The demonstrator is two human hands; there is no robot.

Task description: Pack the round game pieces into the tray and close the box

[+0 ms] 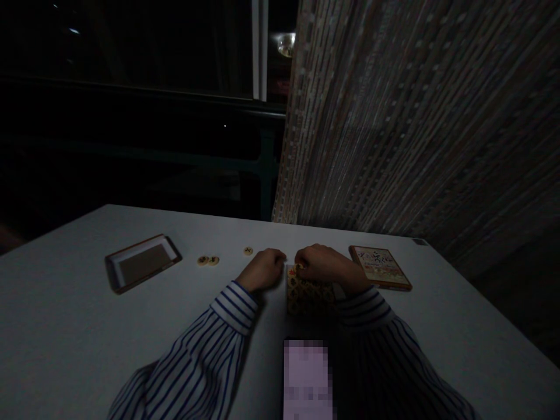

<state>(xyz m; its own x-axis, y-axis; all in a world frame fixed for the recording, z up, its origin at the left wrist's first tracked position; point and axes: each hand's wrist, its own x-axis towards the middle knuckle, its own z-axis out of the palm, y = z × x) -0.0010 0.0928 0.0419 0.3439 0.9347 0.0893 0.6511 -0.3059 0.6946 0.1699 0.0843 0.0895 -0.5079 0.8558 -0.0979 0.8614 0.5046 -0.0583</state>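
Round wooden Chinese chess pieces (298,294) with dark and red characters stand packed in rows in front of me. My right hand (321,262) reaches over their far side, its fingers pinched on one chess piece (300,266) at the top left of the rows. Just left of the rows, my left hand (265,268) rests low over the table with curled fingers; whatever it may hold is hidden. Farther left lie a pair of loose chess pieces (207,261) and a single chess piece (248,251).
An open shallow box part (114,281) lies at the left of the white table (65,326). On the right is a flat printed box (380,267). A phone (306,379) with a lit, blurred screen lies near me. A string curtain (350,116) hangs behind the table.
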